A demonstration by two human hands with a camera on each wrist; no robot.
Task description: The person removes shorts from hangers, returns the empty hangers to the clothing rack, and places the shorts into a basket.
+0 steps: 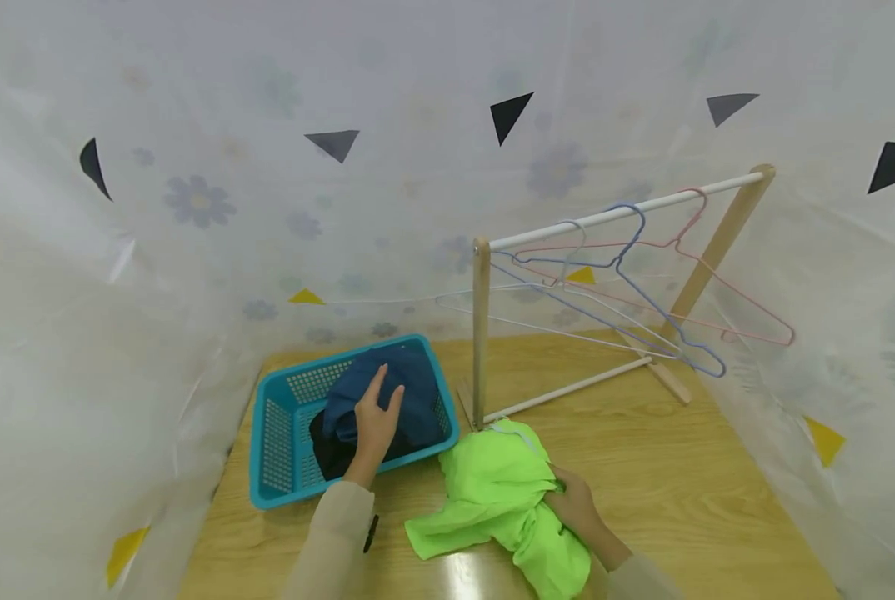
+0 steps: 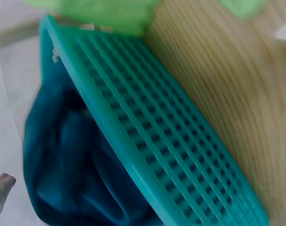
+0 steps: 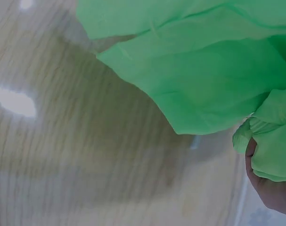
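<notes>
A bunched neon-green shirt is in my right hand, which grips its right side over the table. In the right wrist view, folds of the shirt hang over the wood and partly cover the fingers. My left hand is above the blue plastic basket, its thumb and fingers spread and holding nothing. Under it in the basket lie a dark blue garment and a black garment. The left wrist view shows the left fingers apart from the blue cloth.
A wooden rack with a white bar stands behind the shirt. On it hang a white hanger, a blue hanger and a pink hanger. Patterned white sheeting surrounds the wooden table.
</notes>
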